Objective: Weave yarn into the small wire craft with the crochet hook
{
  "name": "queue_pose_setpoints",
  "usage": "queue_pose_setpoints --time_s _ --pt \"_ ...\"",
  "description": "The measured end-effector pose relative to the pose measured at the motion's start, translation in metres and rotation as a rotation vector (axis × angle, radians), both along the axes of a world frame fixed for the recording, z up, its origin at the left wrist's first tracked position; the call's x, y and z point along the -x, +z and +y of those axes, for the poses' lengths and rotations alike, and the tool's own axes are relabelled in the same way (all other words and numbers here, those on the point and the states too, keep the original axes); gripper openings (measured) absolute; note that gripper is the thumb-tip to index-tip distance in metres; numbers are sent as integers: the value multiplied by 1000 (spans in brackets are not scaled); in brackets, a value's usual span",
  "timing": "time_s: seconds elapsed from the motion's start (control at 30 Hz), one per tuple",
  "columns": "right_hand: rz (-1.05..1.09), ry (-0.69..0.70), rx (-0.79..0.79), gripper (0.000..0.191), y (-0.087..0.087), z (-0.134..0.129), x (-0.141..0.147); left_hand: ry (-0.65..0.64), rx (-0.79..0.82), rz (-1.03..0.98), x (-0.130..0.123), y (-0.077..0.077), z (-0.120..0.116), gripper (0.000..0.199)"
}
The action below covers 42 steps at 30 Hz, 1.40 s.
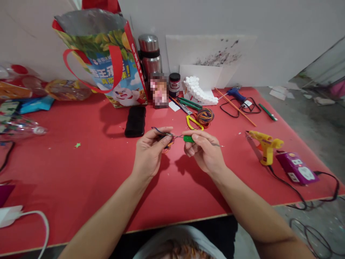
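Over the middle of the red table, both hands are raised close together. My left hand [152, 149] is closed, thumb against fingers, on a small piece of multicoloured yarn work [169, 144] in dark blue and orange. Most of that piece is hidden behind the fingers. My right hand [205, 148] pinches a thin metal crochet hook with a green grip [188, 139]. The hook's tip points left and meets the yarn at the left fingertips. Just beyond the hands lies a ball of multicoloured yarn [205, 116], beside scissors with yellow handles [194, 123].
A black phone [135, 121] lies left of the yarn ball, before a colourful shopping bag [121, 72] and a steel thermos [150, 54]. To the right are a yellow glue gun [266, 145], a purple power strip [298, 169] and a blue glue gun [237, 95] with cords.
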State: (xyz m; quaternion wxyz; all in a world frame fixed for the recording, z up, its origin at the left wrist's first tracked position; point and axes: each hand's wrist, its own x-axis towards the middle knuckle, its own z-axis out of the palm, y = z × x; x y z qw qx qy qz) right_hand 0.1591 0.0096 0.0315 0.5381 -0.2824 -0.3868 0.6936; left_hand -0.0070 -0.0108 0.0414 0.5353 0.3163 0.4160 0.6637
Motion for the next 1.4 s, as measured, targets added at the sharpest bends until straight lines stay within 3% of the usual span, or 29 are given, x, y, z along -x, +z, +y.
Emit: queue_pose_setpoints --time_s 0.6,0.8,1.4 --pt "176 -3 153 19 3 0 5 -57 71 -47 -2 2 0 24" --pt "147 -22 122 19 3 0 5 -26 59 -106 -4 4 1 30" --pt "19 -50 36 19 1 3 0 53 29 -39 1 9 3 25"
